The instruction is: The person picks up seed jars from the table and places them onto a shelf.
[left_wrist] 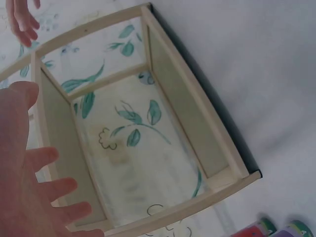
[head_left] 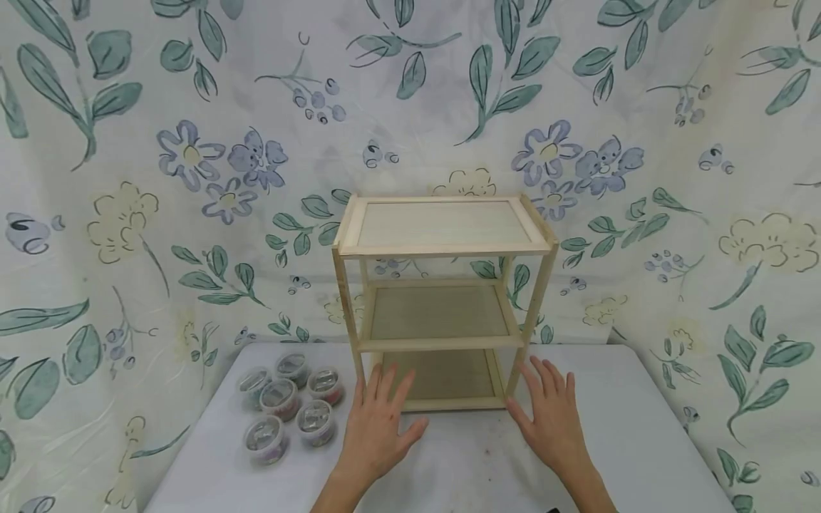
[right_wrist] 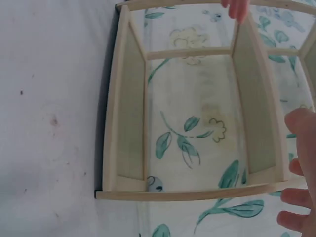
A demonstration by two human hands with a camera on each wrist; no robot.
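A light wooden shelf unit with three tiers stands upright on the white table. Before its lower left side is the left hand, fingers spread and holding nothing; in the left wrist view the left hand overlaps the frame. The right hand is at the lower right post, fingers extended, with nothing in its grasp. In the right wrist view, the right hand shows at the right edge beside the frame. Whether either hand touches the wood, I cannot tell.
Several small lidded tubs are grouped on the table left of the shelf unit. Behind hangs a cloth with leaves and flowers. A small dark object shows at the bottom edge.
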